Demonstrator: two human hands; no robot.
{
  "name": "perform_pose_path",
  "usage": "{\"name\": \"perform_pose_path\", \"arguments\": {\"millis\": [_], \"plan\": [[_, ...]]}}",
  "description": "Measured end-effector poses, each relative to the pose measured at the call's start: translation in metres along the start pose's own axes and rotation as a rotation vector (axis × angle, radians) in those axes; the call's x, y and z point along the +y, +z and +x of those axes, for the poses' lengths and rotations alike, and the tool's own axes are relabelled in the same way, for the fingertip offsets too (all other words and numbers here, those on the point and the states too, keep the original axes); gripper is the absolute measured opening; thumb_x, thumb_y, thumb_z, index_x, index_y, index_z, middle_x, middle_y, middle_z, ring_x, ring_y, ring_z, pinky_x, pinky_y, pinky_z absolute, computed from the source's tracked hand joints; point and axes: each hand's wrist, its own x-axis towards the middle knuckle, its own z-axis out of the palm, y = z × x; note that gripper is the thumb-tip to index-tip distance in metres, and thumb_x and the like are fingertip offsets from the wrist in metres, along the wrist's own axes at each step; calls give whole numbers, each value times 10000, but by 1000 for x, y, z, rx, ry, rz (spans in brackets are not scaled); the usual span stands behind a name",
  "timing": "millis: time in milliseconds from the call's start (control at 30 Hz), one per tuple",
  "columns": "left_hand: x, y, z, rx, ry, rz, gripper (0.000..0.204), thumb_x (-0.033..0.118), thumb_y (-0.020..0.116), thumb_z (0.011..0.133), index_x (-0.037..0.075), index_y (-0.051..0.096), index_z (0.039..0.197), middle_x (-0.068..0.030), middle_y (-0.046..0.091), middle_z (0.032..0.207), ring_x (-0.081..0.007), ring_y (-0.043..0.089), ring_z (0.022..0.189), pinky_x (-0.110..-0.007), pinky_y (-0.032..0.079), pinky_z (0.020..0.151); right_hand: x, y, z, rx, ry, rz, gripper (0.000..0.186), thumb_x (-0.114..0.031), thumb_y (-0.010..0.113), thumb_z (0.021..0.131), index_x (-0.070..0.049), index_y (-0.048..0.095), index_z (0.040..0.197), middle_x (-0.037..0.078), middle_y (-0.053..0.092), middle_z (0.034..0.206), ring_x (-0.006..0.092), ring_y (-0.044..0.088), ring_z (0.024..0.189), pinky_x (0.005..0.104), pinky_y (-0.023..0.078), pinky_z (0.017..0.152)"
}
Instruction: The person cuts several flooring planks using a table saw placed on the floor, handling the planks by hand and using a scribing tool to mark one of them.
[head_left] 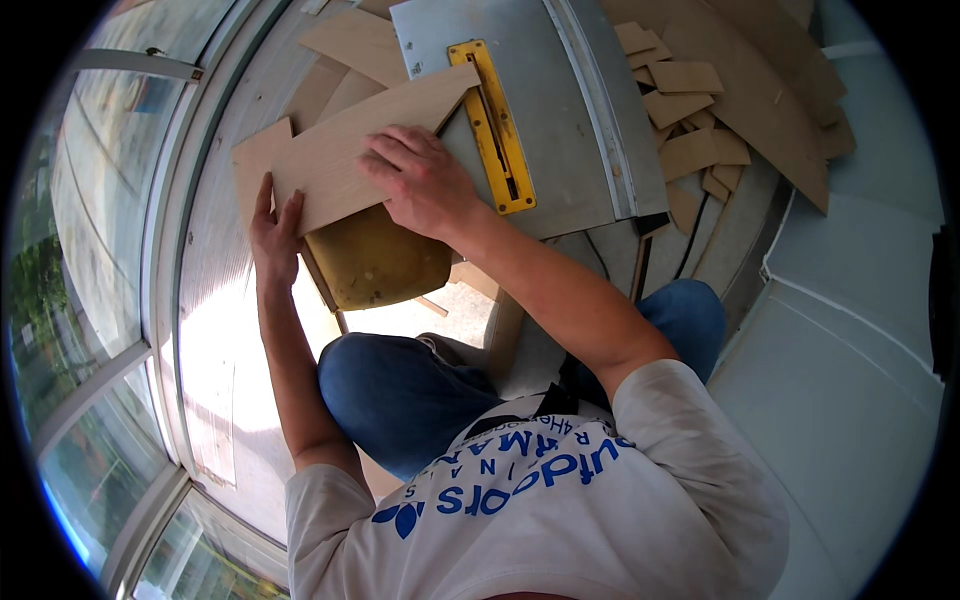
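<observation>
Our hands work apart from each other on one pale board (335, 165) in the head view. Our left hand (275, 240) is at its left end, thumb and fingers spread around the edge; our right hand (420, 185) rests on its upper face, fingers curled. We cannot tell whether either is clamped around the board, since its underside is hidden. This wide spacing probably steadies the board against twisting.

The board lies aslant, its pointed end at the slotted yellow insert (490, 135) in the grey worktop (550, 110). Our right hand sits back from the slot, likely to hold fingers clear of it, though we cannot make out a blade.

Below the board is a dull yellow curved piece (375, 265). A rail (590, 100) runs along the worktop's right, and offcuts (690, 155) lie heaped beyond, seemingly out of the way. Our knees flank the near side, perhaps so both arms reach easily.
</observation>
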Motion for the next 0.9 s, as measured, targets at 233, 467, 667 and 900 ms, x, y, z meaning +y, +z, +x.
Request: {"name": "perform_pose_path", "arguments": {"millis": [233, 467, 667, 900], "plan": [[3, 3, 0, -12, -4, -6, 756, 252, 659, 1019, -46, 279, 1601, -285, 613, 1326, -251, 696, 1063, -328, 603, 831, 1, -3, 1, 15, 3, -6, 270, -118, 623, 842, -56, 714, 1088, 108, 661, 1248, 281, 553, 1268, 453, 410, 1139], [1, 4, 2, 8, 21, 65, 764, 267, 665, 1014, -46, 285, 1598, -279, 642, 1276, -221, 712, 970, -311, 607, 742, 1, -4, 1, 38, 7, 1, 255, -111, 623, 835, -52, 709, 1069, 111, 662, 1231, 287, 562, 1253, 457, 422, 1120], [-4, 4, 5, 21, 55, 63, 766, 273, 671, 1008, -38, 296, 1599, -244, 685, 1174, -171, 701, 846, -273, 569, 630, 0, -4, 2, 32, 19, 4, 258, -109, 627, 834, -56, 709, 1073, 112, 662, 1234, 292, 567, 1247, 459, 423, 1118], [0, 8, 3, 33, 61, 62, 767, 304, 670, 1006, -29, 313, 1597, -239, 690, 1175, -173, 701, 859, -277, 567, 644, -1, -5, 2, 52, 48, 15, 316, -21, 656, 770, -64, 716, 1078, 93, 676, 1252, 288, 586, 1237, 450, 433, 1095]]}}
